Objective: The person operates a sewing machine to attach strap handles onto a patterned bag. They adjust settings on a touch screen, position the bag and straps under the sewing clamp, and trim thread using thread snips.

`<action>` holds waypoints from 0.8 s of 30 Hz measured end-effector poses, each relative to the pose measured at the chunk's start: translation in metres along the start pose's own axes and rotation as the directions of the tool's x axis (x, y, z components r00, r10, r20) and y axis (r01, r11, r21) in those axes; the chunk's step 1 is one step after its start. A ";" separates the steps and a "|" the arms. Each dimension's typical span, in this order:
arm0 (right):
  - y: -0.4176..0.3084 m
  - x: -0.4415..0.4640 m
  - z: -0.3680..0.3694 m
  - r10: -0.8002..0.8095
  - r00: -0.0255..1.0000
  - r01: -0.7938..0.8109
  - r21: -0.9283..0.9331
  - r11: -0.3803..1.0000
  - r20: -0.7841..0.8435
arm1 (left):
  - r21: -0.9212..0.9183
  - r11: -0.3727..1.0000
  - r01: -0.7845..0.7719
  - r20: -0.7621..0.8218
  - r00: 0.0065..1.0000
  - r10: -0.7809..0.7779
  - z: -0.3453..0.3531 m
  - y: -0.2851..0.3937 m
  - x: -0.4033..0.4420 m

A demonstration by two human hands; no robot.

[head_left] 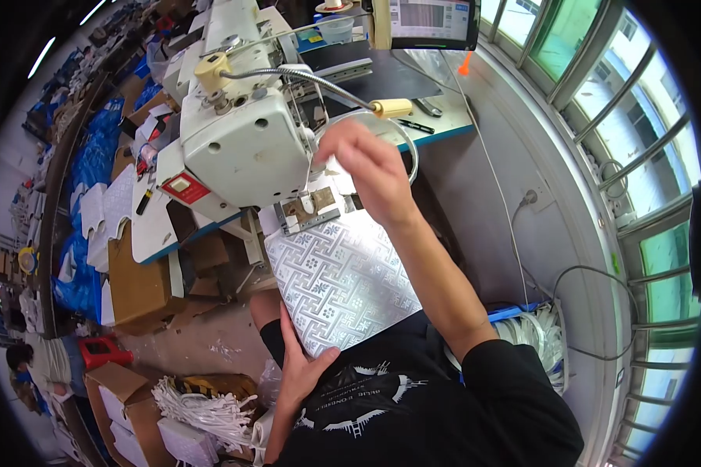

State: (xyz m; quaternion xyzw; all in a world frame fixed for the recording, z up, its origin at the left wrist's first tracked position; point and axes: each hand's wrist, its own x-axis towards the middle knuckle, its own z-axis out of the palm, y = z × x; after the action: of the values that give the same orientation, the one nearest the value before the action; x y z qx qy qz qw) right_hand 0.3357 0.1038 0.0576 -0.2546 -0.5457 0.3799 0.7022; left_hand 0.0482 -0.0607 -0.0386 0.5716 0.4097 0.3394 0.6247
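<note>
A silvery-white patterned panel [343, 280] lies tilted between the sewing machine [241, 148] and my body. Its upper edge reaches the metal plate [310, 208] below the machine head. With the thumb on top and the fingers beneath, my left hand [305, 366] grips the panel's lower left edge. Raised beside the needle area is my right hand [366, 167], above the panel's upper right part. Its fingers are curled and blurred, and whatever may be between them is too small to make out.
Behind the machine are a screen [432, 22] and black tools on the table [444, 117]. Cardboard boxes [144, 288] stand at the left, with a bundle of white cords [202, 409] at the lower left. Windows line the right wall. A person [43, 366] is at the far left.
</note>
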 end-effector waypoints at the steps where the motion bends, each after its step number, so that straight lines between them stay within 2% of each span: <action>1: 0.014 -0.009 -0.016 -0.116 0.984 0.126 -0.071 0.989 0.138 | 0.003 1.000 0.005 -0.010 1.000 -0.005 0.001 0.001 -0.001; 2: 0.012 -0.008 -0.020 -0.212 0.936 0.255 -0.126 0.959 0.281 | 0.002 1.000 0.011 -0.019 1.000 -0.010 0.002 0.001 0.000; 7: -0.003 -0.026 -0.022 -0.202 0.941 0.273 -0.255 0.928 0.271 | 0.047 0.998 0.040 -0.024 0.999 -0.039 0.005 0.003 -0.001; 10: -0.002 -0.050 -0.041 0.019 0.985 0.043 -0.356 0.933 0.169 | -0.040 0.999 0.028 -0.011 1.000 -0.029 0.003 0.001 -0.006; 11: -0.003 -0.059 -0.052 0.025 0.985 0.039 -0.357 0.933 0.173 | -0.046 0.998 0.031 -0.014 0.999 -0.032 0.002 0.004 -0.009; 13: -0.012 -0.076 -0.080 0.204 0.972 -0.144 -0.386 0.911 0.119 | -0.075 0.993 0.095 0.081 0.993 -0.089 -0.001 0.016 -0.015; 15: -0.025 -0.086 -0.100 0.245 0.969 -0.233 -0.291 0.928 0.005 | -0.093 0.986 0.140 0.103 0.986 -0.130 0.000 0.018 -0.022; 18: -0.027 -0.080 -0.129 0.199 0.978 -0.207 -0.323 0.923 -0.058 | 0.182 0.981 0.064 0.315 0.941 -0.120 0.005 0.016 -0.015; 19: -0.022 -0.074 -0.139 0.182 0.973 -0.219 -0.325 0.920 -0.142 | 0.183 0.981 0.065 0.307 0.944 -0.120 0.009 0.011 -0.010; 20: -0.016 -0.067 -0.150 0.163 0.960 -0.233 -0.328 0.916 -0.227 | 0.109 0.991 0.077 0.305 0.946 -0.107 0.014 0.002 -0.002; 22: 0.017 -0.045 -0.187 0.115 0.940 -0.262 -0.464 0.846 -0.321 | -0.038 0.995 0.093 0.309 0.948 -0.077 0.021 -0.015 0.009; 24: 0.055 -0.020 -0.229 0.083 0.908 -0.380 -0.725 0.575 -0.410 | -0.065 0.994 0.088 0.296 0.953 -0.065 0.023 -0.025 0.010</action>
State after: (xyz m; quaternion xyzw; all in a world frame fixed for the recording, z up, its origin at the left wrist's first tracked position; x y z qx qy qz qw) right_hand 0.5392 0.1326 -0.0597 -0.6683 -0.4914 0.1403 0.5406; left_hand 0.0724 -0.0645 -0.0643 0.5747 0.3208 0.2417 0.7130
